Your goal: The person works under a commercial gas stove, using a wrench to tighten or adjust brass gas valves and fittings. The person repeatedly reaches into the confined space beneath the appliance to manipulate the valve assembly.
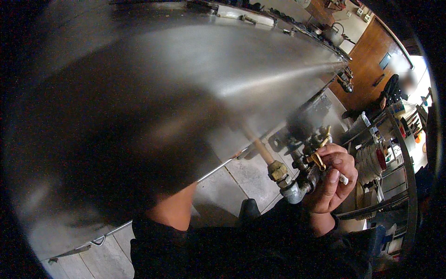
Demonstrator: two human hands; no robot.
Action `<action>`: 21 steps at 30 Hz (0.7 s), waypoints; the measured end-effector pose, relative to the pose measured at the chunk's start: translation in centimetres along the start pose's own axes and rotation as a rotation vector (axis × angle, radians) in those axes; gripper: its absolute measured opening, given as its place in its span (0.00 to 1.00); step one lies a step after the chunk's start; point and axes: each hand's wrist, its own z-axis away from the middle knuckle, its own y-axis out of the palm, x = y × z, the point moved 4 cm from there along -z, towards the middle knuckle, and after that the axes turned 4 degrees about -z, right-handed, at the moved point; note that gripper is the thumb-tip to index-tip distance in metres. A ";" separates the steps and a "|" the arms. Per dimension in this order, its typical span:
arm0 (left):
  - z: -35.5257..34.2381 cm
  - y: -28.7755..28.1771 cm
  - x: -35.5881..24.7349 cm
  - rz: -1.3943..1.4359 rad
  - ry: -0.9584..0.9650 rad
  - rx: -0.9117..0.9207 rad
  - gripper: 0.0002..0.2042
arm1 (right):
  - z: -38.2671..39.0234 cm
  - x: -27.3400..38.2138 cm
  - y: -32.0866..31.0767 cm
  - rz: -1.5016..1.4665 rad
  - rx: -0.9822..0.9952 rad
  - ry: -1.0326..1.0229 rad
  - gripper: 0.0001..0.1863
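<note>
My right hand [335, 176] is curled beside a cluster of gas valves and pipe fittings. Its fingertips lie against or very near a brass valve lever [318, 161]; contact is hard to tell. Pinched between thumb and fingers is a small white scrap [343, 179], perhaps cloth or paper. Below the hand, a grey pipe elbow [291, 192] joins a brass nut [278, 172] and a copper-coloured pipe [261, 149]. My left forearm [174, 208] reaches behind a large, shiny metal panel [186, 60], which hides the left hand completely.
A metal rack [403, 153] with stacked plates [369, 165] stands at the right. Farther back, a person in dark clothes [394, 90] is near a brown wooden door [364, 58]. A pot [333, 35] sits at the top right. Grey floor tiles [260, 174] show beneath the panel.
</note>
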 end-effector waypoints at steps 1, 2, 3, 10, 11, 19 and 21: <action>-0.3 0.9 0.1 0.039 -0.021 -0.013 0.23 | 0.0 0.1 0.1 -0.001 0.002 -0.011 0.07; -0.1 1.0 0.3 0.083 -0.009 -0.014 0.25 | -0.1 0.1 0.2 -0.003 0.003 -0.023 0.07; -0.1 1.5 0.5 0.102 -0.001 -0.038 0.26 | -0.2 0.3 0.2 0.002 0.007 -0.033 0.07; -0.3 2.6 1.0 0.113 -0.004 0.085 0.29 | 0.0 0.0 -0.1 -0.005 0.006 -0.023 0.07; -0.3 2.4 1.2 0.102 -0.023 0.095 0.27 | 0.0 0.0 -0.2 -0.001 0.013 -0.032 0.07; 0.5 -7.7 1.0 -0.699 0.002 -0.386 0.14 | -0.4 0.2 -1.5 0.177 -0.065 -0.152 0.12; 0.6 -8.1 1.7 -0.902 -0.030 -0.448 0.12 | -0.5 -0.2 -3.0 0.331 -0.154 -0.154 0.15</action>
